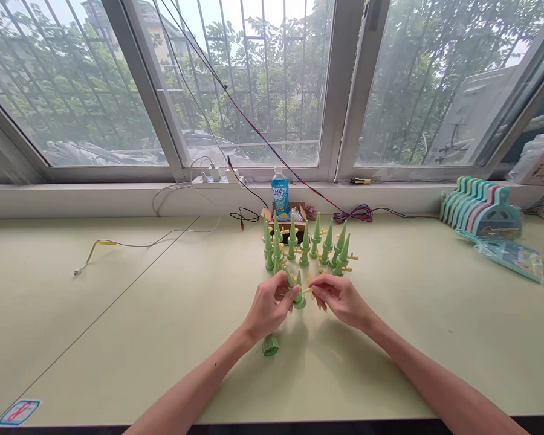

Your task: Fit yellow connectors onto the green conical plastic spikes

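My left hand (268,307) grips a green plant watering spike (300,301) between thumb and fingers, above the table. Close on its right, my right hand (341,299) pinches a small yellow valve piece (307,290) that points at the spike. Whether the two parts touch I cannot tell. Beyond my hands stand several green spikes (304,246), points up, many with yellow valves (352,257) sticking out sideways. A loose green threaded cap (270,345) lies on the table just below my left wrist.
Behind the standing spikes are a small cardboard box (303,210) and a blue bottle (280,192). Coiled cables (353,213) lie near the sill. A white cable (131,244) crosses the table at left. Several pastel plastic boards (480,205) stand at right beside a bagged one (508,257).
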Demonstrator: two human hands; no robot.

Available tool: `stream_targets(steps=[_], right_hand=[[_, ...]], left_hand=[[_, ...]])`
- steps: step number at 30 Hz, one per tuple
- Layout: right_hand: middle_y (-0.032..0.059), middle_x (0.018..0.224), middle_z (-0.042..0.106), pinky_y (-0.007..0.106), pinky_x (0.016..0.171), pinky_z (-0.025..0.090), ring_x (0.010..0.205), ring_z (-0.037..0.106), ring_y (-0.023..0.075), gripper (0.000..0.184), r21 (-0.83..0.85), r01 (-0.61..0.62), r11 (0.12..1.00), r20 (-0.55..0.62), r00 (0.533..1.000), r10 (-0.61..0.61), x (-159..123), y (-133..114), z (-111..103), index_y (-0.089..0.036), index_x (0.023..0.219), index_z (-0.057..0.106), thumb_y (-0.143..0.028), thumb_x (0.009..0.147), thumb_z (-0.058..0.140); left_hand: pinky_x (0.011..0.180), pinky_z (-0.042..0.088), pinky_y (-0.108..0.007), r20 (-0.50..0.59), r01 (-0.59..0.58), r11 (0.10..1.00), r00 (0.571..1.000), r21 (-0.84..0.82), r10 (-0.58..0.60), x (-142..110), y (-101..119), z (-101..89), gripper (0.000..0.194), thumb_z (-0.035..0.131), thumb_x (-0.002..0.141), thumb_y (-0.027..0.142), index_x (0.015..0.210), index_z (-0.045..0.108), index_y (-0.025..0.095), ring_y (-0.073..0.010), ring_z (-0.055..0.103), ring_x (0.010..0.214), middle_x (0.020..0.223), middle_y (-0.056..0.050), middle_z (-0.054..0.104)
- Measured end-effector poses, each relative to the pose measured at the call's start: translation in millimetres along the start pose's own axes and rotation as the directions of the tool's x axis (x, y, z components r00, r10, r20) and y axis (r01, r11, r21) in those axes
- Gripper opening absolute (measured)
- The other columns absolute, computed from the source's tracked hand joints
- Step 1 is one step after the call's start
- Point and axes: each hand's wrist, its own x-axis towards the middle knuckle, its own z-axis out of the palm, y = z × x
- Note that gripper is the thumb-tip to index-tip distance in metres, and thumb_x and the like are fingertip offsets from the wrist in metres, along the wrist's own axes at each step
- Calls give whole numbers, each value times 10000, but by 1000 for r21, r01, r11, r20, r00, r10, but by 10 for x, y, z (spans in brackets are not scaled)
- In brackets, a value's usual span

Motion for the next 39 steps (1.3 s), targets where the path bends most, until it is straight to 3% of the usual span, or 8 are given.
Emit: stream_targets(steps=[23,39], right_hand=[[10,686,556,281,533,469,542,532,120,252,-10,12,1000,10,1000,-12,-11,-34,15,-174,936,635,-404,928,531],[-3,676,537,274,519,452,525,513,109,239,43,-3,999,19,1000,3,-16,-20,38,-172,916,628,-395,920,543]], left_hand=[[473,438,-216,-5,-6,999,1000,-35,5,-20,-31,15,270,540,906,425,840,503,166,-83,514,490,663,5,545],[486,449,-213,-27,-21,998,999,-53,20,-32,-44,37,219,548,909,367,835,494,168,-84,523,511,665,11,539]])
